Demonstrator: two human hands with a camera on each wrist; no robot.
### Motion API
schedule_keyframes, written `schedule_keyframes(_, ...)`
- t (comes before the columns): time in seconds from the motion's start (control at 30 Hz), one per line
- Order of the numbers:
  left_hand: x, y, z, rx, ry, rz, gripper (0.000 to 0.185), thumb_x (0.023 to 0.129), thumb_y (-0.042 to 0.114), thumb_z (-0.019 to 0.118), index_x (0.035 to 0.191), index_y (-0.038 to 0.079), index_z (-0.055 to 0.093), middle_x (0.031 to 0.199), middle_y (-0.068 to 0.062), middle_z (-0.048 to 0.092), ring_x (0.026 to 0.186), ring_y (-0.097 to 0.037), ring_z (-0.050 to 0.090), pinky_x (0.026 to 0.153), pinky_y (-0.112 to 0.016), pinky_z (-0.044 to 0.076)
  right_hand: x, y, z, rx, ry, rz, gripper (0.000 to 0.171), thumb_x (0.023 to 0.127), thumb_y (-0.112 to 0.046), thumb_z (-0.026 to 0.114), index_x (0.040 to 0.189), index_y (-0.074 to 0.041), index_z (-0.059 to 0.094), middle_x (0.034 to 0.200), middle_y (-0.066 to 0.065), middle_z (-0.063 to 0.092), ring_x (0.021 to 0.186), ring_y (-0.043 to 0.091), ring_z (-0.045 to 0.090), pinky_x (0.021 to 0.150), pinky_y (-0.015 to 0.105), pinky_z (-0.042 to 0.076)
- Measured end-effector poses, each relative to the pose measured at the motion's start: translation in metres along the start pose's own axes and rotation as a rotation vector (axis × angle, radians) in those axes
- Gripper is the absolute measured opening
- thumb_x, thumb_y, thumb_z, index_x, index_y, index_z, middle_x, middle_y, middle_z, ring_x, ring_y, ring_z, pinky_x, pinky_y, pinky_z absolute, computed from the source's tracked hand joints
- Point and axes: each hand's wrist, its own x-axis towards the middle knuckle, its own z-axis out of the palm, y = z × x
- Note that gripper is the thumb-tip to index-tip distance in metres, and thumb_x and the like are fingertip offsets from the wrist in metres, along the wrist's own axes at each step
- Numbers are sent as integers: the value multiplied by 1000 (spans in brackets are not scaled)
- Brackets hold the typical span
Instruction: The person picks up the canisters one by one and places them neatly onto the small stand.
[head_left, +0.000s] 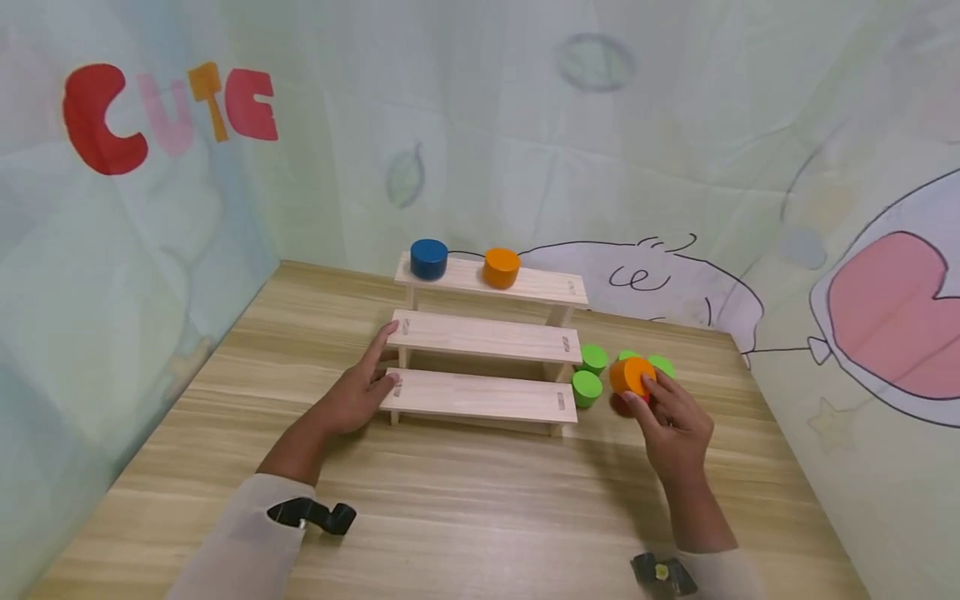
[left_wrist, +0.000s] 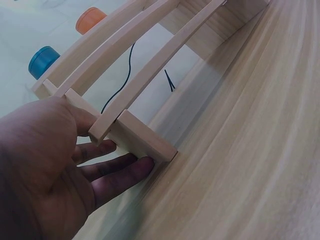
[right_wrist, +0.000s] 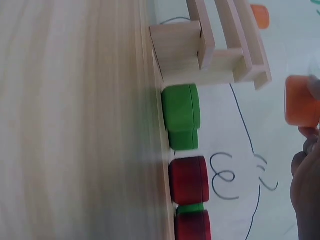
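Note:
A three-step wooden shelf [head_left: 480, 394] stands on the table. My left hand [head_left: 358, 398] rests at its left end, thumb on the lowest plank and index finger at the middle one. In the left wrist view, the other fingers [left_wrist: 125, 177] lie extended against the side board. To the right of the shelf, my right hand [head_left: 678, 429] pinches an orange cylinder block [head_left: 630, 377] between thumb and fingers. The right wrist view shows this orange block [right_wrist: 300, 101] raised above the table. Below it sits a red block [head_left: 620, 406], partly hidden, beside green blocks [head_left: 587, 388].
On the top plank stand a blue cylinder block [head_left: 429, 259] and another orange block [head_left: 501, 268]. Several green and red blocks [right_wrist: 189, 180] cluster by the shelf's right end. A printed cloth backdrop [head_left: 480, 125] rises behind and beside the wood-grain table [head_left: 450, 517].

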Motion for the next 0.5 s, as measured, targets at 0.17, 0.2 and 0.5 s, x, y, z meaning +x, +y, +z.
schedule_keyframes(0.17, -4, -4, -4, 12, 21, -10, 82, 117, 16, 47, 176, 38, -5, 169, -38, 37, 146, -61, 52, 116, -74, 46, 2, -8, 12, 7, 8, -7, 51, 72, 25, 86, 121, 9, 78, 129, 34, 75, 120, 0, 72, 63, 0, 39)
schedule_keyframes(0.2, -4, -4, -4, 6, 21, -9, 82, 117, 16, 47, 176, 38, -5, 169, -38, 37, 146, -61, 51, 117, -74, 46, 3, -10, 13, 3, 9, -1, 50, 74, 24, 86, 121, 8, 78, 130, 32, 75, 121, -1, 72, 62, 1, 38)
schedule_keyframes(0.5, 2, 1, 1, -26, -4, 8, 82, 117, 17, 47, 176, 38, -5, 170, -36, 35, 148, -60, 50, 116, -73, 47, 13, -21, 12, 60, 108, -10, 45, 76, 24, 84, 118, 10, 79, 125, 34, 76, 83, -5, 62, 63, 3, 42)
